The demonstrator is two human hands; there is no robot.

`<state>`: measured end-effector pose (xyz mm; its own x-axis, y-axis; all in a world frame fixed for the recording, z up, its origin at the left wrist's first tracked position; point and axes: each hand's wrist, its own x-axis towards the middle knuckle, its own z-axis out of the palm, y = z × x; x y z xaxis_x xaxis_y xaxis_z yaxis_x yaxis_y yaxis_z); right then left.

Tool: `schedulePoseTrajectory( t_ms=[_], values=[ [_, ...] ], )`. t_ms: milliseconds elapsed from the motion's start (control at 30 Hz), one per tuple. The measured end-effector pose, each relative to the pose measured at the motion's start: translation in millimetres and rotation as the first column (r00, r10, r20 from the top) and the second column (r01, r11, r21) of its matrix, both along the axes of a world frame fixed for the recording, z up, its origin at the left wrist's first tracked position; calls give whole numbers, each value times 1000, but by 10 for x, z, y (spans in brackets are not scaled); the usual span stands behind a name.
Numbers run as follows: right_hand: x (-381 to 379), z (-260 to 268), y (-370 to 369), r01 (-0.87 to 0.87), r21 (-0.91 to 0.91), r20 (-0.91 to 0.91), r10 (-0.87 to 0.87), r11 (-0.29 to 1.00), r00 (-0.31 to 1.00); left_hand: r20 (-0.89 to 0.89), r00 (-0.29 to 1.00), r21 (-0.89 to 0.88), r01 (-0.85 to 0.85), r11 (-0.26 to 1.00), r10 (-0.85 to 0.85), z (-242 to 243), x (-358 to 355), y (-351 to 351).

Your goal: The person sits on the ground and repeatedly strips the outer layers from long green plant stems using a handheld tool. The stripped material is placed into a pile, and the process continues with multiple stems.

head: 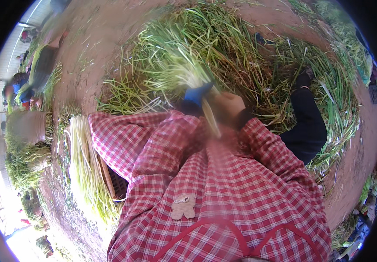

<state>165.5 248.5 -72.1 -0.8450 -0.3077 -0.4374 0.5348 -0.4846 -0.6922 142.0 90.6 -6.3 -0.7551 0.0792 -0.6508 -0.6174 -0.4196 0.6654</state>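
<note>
A bunch of long leafy green stalks [178, 70] is gripped by my left hand [197, 93], which wears a blue covering. The leaves fan out up and to the left, and the pale lower ends lie near the hand. Close against it on the right is my bare right hand [230, 104], fingers curled and blurred by motion. A pale stalk [212, 119] hangs down between the hands, over my red checked smock [234, 183]. Whether the right hand grips any stalk cannot be told. Beyond my hands lies a large heap of green stalks [214, 36].
At my left, a bundle of pale stalks [88, 163] lies beside a dark plastic crate [118, 183]. My bent leg [309, 124] rests among loose leaves on the right. Leafy bundles [28, 160] line the far left, where another person [24, 88] is. Bare earth floor [80, 42] shows upper left.
</note>
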Motion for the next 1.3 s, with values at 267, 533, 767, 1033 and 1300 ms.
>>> schedulePoseTrajectory(
  t_ms=[267,533,767,1033,1300],
  values=[
    [-50,-148,267,73,39,-165,-66,997,984,-142,954,74,-254,964,262,139,-229,-380],
    [-377,-560,-36,-134,389,-628,369,911,686,-113,992,10,-56,998,57,-146,-76,-232],
    [-329,-855,-88,-3,328,-587,207,945,782,-92,996,-102,-25,995,16,-220,-53,-147],
    [-252,-346,-246,-66,103,-111,77,993,991,-173,984,-172,-69,983,39,-353,-27,-185],
    [-219,446,79,101,809,-298,257,578,919,-168,929,-81,-347,935,330,52,-126,-618]
  ],
)
